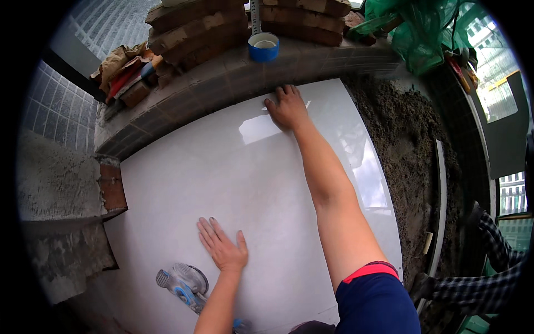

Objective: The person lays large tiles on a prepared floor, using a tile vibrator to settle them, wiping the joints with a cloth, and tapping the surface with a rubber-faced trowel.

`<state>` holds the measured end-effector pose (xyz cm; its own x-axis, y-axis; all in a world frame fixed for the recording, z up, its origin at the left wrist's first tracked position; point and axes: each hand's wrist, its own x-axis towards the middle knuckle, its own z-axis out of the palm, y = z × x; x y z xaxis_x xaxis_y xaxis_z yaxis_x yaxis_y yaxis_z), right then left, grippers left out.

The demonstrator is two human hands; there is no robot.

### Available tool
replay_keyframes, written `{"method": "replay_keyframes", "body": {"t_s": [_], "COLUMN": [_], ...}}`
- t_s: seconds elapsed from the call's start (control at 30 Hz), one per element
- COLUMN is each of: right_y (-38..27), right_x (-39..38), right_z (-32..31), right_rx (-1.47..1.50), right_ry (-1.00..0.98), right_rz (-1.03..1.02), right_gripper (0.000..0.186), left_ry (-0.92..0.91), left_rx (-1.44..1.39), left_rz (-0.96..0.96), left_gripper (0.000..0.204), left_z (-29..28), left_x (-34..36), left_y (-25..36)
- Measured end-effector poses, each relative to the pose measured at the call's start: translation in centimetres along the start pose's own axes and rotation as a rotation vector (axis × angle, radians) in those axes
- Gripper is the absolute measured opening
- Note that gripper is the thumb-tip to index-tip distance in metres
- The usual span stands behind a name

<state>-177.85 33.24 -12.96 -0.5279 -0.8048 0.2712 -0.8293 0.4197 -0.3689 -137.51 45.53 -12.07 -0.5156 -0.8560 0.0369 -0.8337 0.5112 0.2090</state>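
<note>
A large glossy white tile (167, 183) lies flat before me. My left hand (222, 245) rests palm down on its middle, fingers stretched and thumb spread. Far forward, my right hand (288, 108) touches the tile close to its far edge, thumb apart from the fingers and nothing held. To the left of my left forearm sits a grey and blue power tool with a round pad (189, 281), partly covered by the arm; it looks like a tile vibrator, dusty with cement.
Rough wet mortar (397, 122) borders the tile's right side, with a long straight bar (440, 189). Beyond the far edge runs a ledge with stacked bricks (200, 33), a blue tape roll (263, 49) and green netting (423, 39). Another person's checked trouser legs (473, 289) are at right.
</note>
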Motion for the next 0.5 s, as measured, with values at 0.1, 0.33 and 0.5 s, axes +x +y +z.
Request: {"method": "replay_keyframes", "body": {"t_s": [0.1,0.33,0.5], "right_y": [0.1,0.3,-0.9], "right_x": [-0.7,-0.5,-1.0], "right_z": [0.4,-0.2,1.0], "right_rx": [0.023,0.073,-0.022], "right_ry": [0.025,0.089,0.315], "right_rz": [-0.008,0.004,-0.034], "right_gripper": [0.059,0.057,0.053], "left_ry": [-0.013,-0.053,-0.070], "left_rx": [-0.004,-0.058,-0.063], "left_rz": [0.005,-0.013,-0.045], "left_gripper": [0.082,0.080,0.081], "left_z": [0.0,-0.5,-0.5], "left_x": [-0.3,-0.6,-0.9], "left_y": [-0.7,-0.4,-0.9]}}
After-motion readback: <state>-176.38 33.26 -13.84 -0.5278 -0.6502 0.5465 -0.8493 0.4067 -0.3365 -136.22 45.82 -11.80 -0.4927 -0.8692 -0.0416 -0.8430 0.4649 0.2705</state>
